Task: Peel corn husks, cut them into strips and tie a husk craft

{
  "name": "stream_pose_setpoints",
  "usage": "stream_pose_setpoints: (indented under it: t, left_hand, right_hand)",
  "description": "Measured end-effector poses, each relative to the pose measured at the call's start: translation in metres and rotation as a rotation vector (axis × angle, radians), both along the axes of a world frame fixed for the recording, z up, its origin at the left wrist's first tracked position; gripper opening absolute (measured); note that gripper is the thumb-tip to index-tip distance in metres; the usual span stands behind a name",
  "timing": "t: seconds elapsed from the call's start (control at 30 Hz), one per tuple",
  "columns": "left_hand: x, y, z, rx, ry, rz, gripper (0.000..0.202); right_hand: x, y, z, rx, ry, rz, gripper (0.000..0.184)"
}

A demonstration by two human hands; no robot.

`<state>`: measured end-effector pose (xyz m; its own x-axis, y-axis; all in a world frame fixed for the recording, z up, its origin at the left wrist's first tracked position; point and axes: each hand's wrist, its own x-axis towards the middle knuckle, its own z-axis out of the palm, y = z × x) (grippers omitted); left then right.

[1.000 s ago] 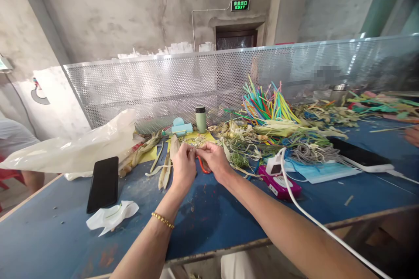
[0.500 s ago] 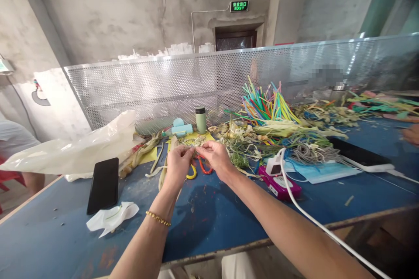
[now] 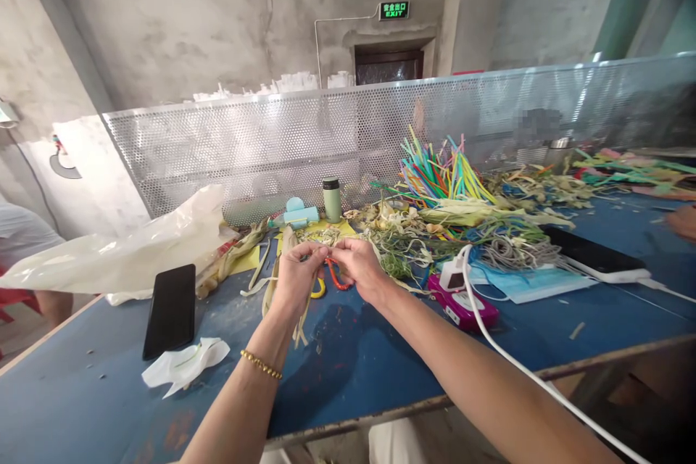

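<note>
My left hand (image 3: 298, 272) and my right hand (image 3: 356, 264) meet over the middle of the blue table, fingertips pinched together. What lies between the fingertips is too small and covered to make out. Pale dry strips (image 3: 301, 333), like husk, hang below my left hand and seem to come from its grip. Just behind the fingers a red loop (image 3: 340, 279) and a yellow loop (image 3: 320, 290) show, perhaps handles; the rest of them is hidden. Dry plant scraps (image 3: 326, 235) lie on a yellow sheet beyond the hands.
A black phone (image 3: 170, 312) and white tissue (image 3: 185, 366) lie left, near a plastic bag (image 3: 125, 246). Behind stands a green bottle (image 3: 331, 201). To the right are colourful pipe cleaners (image 3: 443, 170), dried fibres (image 3: 399, 232), a purple box (image 3: 462, 304) and a white cable (image 3: 489, 333). Another person's hand (image 3: 682, 221) is far right.
Both hands stay pinched together at nearly the same spot, with a slight shift of the fingers. More of the pale strips now shows below my left hand. The view has moved slightly.
</note>
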<state>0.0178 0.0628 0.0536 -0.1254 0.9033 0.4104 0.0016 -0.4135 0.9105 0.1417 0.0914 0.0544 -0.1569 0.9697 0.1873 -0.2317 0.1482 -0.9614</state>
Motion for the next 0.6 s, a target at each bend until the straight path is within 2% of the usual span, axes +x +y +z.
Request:
stream_pose_setpoints:
  t: [0.07,0.17,0.23,0.33,0.43,0.53,0.6]
  left_hand:
    - [-0.002,0.0,0.001,-0.014,0.027,-0.008,0.025]
    - [-0.006,0.0,0.003,-0.006,0.184,0.026,0.024]
    - [-0.008,0.001,0.002,-0.001,0.267,0.044,0.025]
    - [-0.011,0.004,0.001,0.002,0.283,0.085,0.024]
    - [-0.014,0.007,0.002,0.015,0.316,0.178,0.022]
    - [-0.016,0.007,0.002,0.027,0.458,0.28,0.024]
    - [-0.014,0.007,0.002,0.051,0.582,0.28,0.024]
  right_hand:
    - [0.001,0.0,0.0,-0.013,0.032,0.026,0.026]
    - [0.001,0.001,-0.001,-0.021,0.022,0.033,0.023]
    - [0.001,0.002,-0.001,-0.017,-0.025,0.034,0.023]
    - [0.004,0.003,0.0,0.04,-0.137,0.043,0.025]
    - [0.011,0.004,0.005,0.215,-0.352,0.035,0.022]
    - [0.019,0.003,0.012,0.513,-0.618,0.027,0.014]
    - [0.022,0.002,0.015,0.655,-0.74,0.013,0.013]
